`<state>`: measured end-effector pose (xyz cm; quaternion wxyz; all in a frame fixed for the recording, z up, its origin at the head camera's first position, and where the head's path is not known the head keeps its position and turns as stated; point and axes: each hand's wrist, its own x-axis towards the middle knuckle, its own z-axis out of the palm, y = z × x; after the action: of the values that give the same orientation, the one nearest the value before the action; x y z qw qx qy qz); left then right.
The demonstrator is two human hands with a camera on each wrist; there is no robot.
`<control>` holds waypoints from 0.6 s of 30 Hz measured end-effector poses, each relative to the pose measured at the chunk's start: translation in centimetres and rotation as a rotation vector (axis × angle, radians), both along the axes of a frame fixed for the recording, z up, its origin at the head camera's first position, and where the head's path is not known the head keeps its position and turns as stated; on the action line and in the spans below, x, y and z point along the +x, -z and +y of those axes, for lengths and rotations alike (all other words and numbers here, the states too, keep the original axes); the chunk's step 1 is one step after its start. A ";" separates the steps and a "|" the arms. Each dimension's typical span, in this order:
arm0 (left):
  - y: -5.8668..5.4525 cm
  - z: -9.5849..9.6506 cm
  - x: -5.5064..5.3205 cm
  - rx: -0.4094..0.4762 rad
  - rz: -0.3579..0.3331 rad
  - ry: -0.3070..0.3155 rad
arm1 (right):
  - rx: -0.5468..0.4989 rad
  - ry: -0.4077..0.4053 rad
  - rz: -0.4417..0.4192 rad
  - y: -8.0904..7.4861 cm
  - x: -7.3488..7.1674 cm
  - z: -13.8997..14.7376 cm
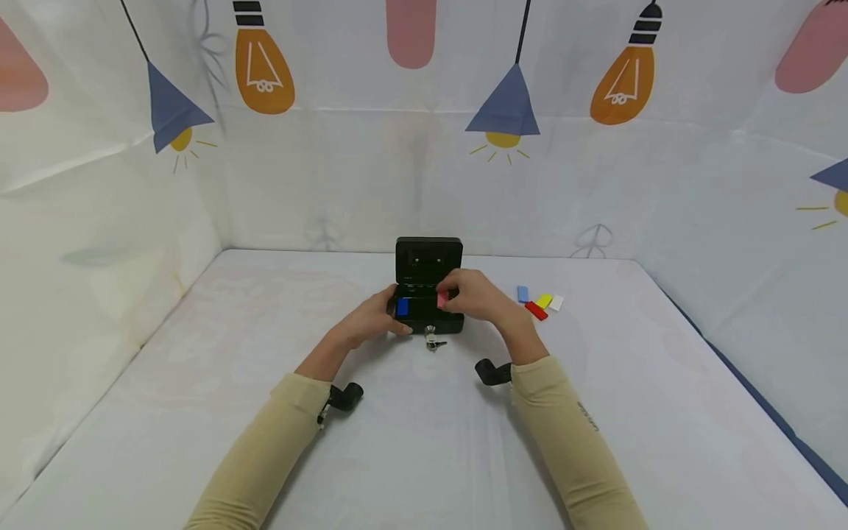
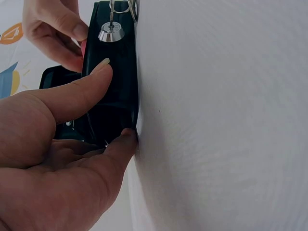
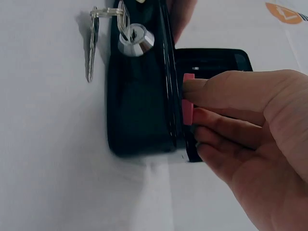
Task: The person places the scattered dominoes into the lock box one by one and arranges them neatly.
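Observation:
A small black cash box point(image 1: 429, 325) stands on the white table with its lid point(image 1: 428, 258) raised at the back. My left hand point(image 1: 371, 316) grips the box's left side, thumb along the front, fingers around the side, as the left wrist view shows. Between thumb and fingers, my right hand point(image 1: 473, 294) pinches a pink block point(image 3: 188, 99) over the right part of the open box. Inside, at the left, lies a blue block point(image 1: 403, 306). A key point(image 3: 92, 53) sits in the silver lock point(image 3: 136, 40) on the front, with another hanging from its ring.
Right of the box lie several loose blocks: a light blue one point(image 1: 523, 294), a red one point(image 1: 536, 311), a yellow one point(image 1: 544, 300) and a white one point(image 1: 556, 302). A printed cloth wall point(image 1: 371, 177) rises behind the table point(image 1: 411, 442).

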<state>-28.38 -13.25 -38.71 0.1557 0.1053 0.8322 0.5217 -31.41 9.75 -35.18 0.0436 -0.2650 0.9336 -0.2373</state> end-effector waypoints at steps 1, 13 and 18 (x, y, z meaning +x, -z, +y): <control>0.0 0.0 0.0 0.001 0.000 0.001 | -0.003 -0.006 0.001 0.0 0.0 -0.3; -0.1 -0.1 0.1 0.014 0.014 0.005 | -0.016 -0.056 0.024 0.8 -0.1 -1.6; 0.0 -0.1 0.0 0.016 0.019 0.015 | -0.016 -0.078 0.030 1.2 -0.2 -1.9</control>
<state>-28.38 -13.33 -38.73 0.1509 0.1175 0.8285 0.5263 -31.58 7.83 -36.37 0.0368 -0.3051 0.9211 -0.2390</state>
